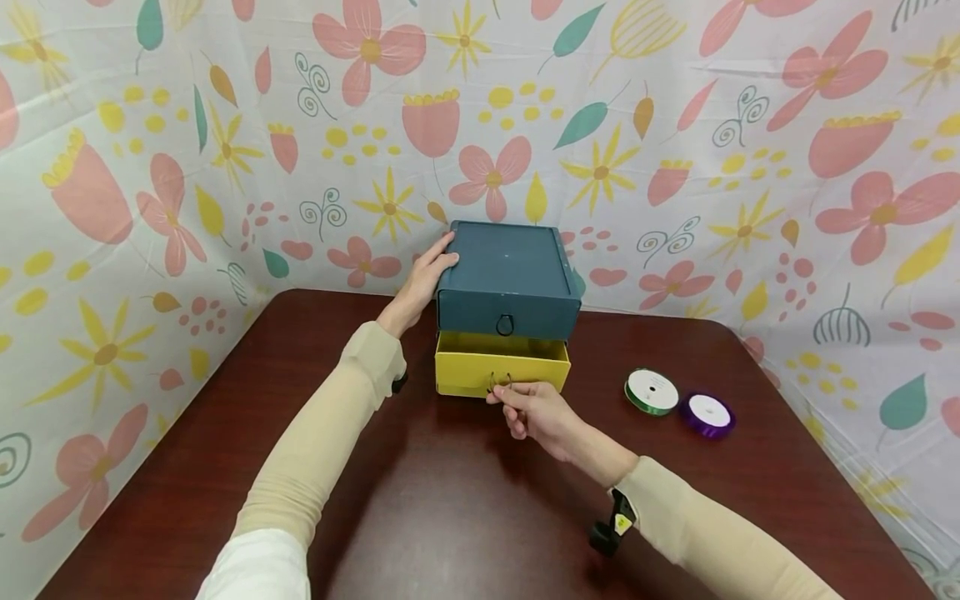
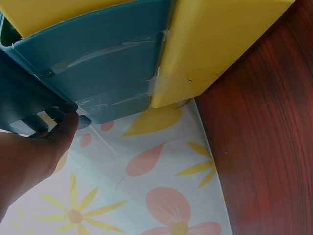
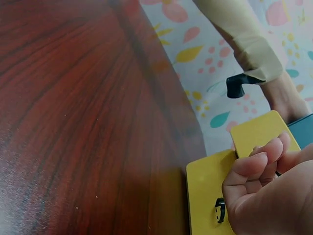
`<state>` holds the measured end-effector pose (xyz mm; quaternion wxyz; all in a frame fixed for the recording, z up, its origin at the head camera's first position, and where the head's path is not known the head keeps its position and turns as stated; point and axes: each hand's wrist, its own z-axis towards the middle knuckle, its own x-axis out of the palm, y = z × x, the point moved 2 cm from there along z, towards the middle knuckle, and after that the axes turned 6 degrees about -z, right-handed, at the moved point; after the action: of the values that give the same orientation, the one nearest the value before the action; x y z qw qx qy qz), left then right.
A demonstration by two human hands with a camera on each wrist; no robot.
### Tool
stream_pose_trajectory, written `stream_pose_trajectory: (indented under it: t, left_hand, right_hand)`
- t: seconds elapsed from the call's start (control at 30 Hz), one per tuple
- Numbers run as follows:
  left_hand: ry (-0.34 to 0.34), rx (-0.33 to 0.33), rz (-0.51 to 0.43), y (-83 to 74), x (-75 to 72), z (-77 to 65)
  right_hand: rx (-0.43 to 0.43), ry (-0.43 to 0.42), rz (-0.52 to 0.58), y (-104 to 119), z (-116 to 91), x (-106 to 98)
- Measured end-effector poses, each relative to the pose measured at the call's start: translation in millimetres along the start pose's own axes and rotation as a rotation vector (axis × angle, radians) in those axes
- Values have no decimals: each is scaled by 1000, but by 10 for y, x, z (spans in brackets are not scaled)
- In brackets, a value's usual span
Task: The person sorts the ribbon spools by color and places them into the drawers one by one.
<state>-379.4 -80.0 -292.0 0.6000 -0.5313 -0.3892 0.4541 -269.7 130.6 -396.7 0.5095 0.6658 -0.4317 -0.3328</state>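
A small chest with a teal upper part (image 1: 510,258) stands at the back of the table. Below its teal front juts a pulled-out yellow drawer (image 1: 461,373); the drawer's floor is not visible. My right hand (image 1: 543,421) pinches the thin loop handle of this drawer between thumb and forefinger, the other fingers curled. My left hand (image 1: 422,283) rests against the teal part's left side near its top edge, thumb along it. In the right wrist view, two yellow panels show beside the curled fingers, one with a black handle (image 3: 221,209).
To the right on the table (image 1: 450,500) lie a spool of green ribbon (image 1: 652,392) and a spool of purple ribbon (image 1: 707,414). A flower-patterned cloth (image 1: 495,108) hangs behind and on both sides. Clear tape (image 2: 117,98) crosses the chest's side.
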Motion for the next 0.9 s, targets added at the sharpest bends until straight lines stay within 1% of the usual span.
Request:
stream_pose_trajectory:
  t: [0.3,0.57,0.8,0.9]
  left_hand:
    - [4,-1,-20,12,-5,9]
    - [1,10,1,3,-6,3]
    - [-17,19,-7,225,-68,199]
    - [-23,24,4,245,-69,207]
  right_hand:
    - [-4,12,-13,-43,-85,24]
    - [-7,2,-19,-74,-185,80]
    - [-8,12,-14,-88,-254,97]
    - [-8,22,-14,-85,-282,107]
